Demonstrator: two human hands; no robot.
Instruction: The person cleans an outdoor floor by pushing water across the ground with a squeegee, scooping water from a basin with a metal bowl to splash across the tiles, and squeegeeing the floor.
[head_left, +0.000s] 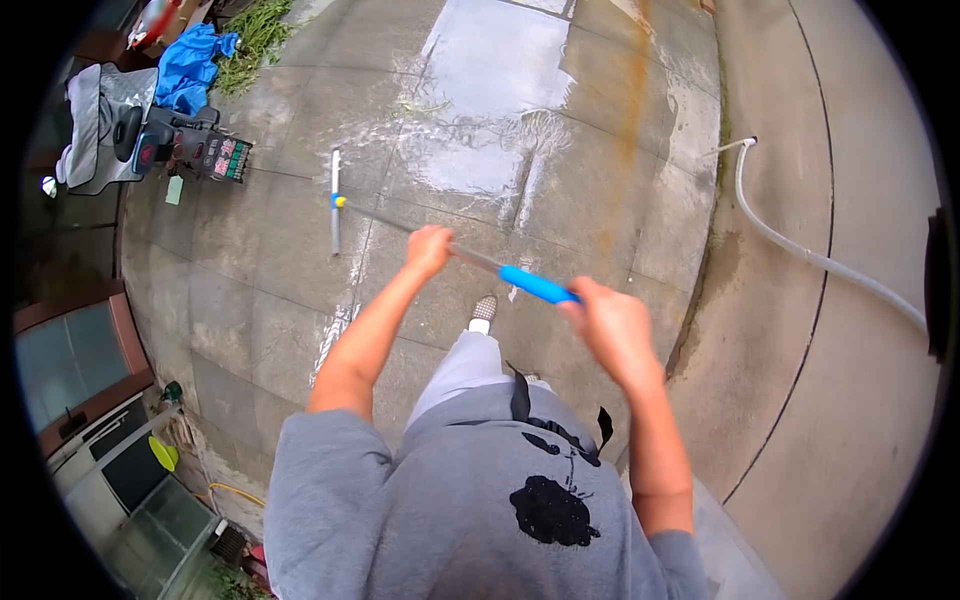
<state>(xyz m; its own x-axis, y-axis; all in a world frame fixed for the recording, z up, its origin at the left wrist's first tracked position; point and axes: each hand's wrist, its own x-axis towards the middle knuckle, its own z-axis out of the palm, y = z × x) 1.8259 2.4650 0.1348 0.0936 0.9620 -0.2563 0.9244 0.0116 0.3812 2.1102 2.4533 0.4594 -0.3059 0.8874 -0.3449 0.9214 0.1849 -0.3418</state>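
Note:
A floor squeegee with a blue grip and a grey pole slants across in front of my body. My left hand is wrapped round the pole at mid-length. Farther up, my right hand closes on the end of the blue grip. The squeegee's long narrow head is at the left on the wet paving, joined to the pole by a yellow and blue piece. Water spreads over the tiles beyond the pole, bright with reflected sky.
At the upper left stands a mobility scooter with a grey cover, beside a blue tarp and cut greenery. A white pipe runs along the concrete wall on the right. A yellow-green basin is at lower left.

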